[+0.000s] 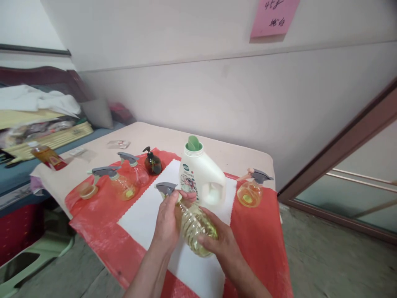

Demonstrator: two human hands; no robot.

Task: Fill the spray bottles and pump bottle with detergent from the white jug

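A clear spray bottle (195, 231) with yellowish liquid inside is held tilted above the white cloth, its grey trigger head (166, 188) pointing up and to the left. My left hand (169, 215) is closed round the neck just below that head. Around the lower body of the same bottle, my right hand (218, 234) is wrapped with the thumb across the front. Just behind it stands a large white detergent jug (204, 176), its mouth showing a green pouring spout (192, 144). The jug's lower part is partly hidden by my hands and the bottle.
Red sheeting (99, 231) and a white cloth (139, 219) cover the table (167, 130). Spray bottles (124, 188) and a dark pump bottle (153, 164) stand at left, near a small jar (88, 190). Another spray bottle (249, 193) stands right. A wall (217, 91) rises behind.
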